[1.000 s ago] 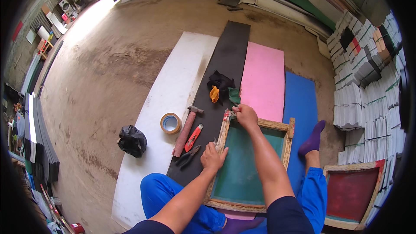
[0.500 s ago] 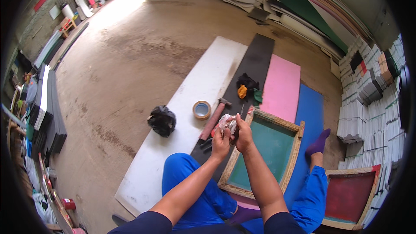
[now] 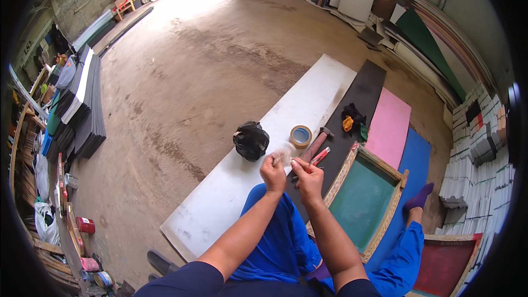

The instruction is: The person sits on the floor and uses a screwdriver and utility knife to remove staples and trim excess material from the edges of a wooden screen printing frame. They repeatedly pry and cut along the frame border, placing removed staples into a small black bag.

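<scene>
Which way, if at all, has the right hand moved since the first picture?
Yes: against the green frame, the right hand has moved left, off its far-left corner.

Seeing rough wood on green-panelled frame (image 3: pixel 342 171), glossy plastic on black bag (image 3: pixel 251 141) left of it. Can't judge finish of blurred whitish wad (image 3: pixel 284 153) nearer frame.

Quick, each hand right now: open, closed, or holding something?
Left hand: closed, holding a blurred whitish piece.
Right hand: closed in a pinch; whether it grips anything cannot be told.
</scene>
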Available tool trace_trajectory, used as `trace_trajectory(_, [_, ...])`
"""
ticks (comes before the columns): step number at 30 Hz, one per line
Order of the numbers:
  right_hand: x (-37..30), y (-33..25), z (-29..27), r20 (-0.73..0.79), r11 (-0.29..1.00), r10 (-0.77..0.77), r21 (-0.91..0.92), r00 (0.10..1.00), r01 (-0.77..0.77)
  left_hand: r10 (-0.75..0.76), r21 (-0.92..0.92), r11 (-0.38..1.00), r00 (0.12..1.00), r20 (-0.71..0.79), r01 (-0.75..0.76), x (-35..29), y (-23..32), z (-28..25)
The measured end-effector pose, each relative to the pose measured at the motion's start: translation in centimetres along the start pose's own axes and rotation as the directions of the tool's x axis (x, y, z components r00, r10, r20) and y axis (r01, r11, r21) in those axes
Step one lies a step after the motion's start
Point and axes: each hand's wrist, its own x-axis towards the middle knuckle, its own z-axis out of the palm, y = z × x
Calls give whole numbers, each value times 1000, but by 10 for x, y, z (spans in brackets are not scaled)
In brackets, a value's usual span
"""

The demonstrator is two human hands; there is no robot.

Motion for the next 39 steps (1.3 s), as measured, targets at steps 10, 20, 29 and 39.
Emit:
trace_trajectory(10, [19,-11,37,398,736,-313,-473,862,485,-578,-163,572,536,616,804,73,17,-68])
trace_trajectory(20, [40,39,66,357,462,-300,-757,885,462,-635,-286,251,380,673,925,88,-37,-81])
trace_trajectory(29, [74,52,81,-75,697,-87,-717,993,7,-741,-234,542,591,320,807,82,-7,-85])
trace_trajectory(39, [78,43,167,177,836,-401,-330,899,438,-743,21,665,664,-89,747,113,-134,-99])
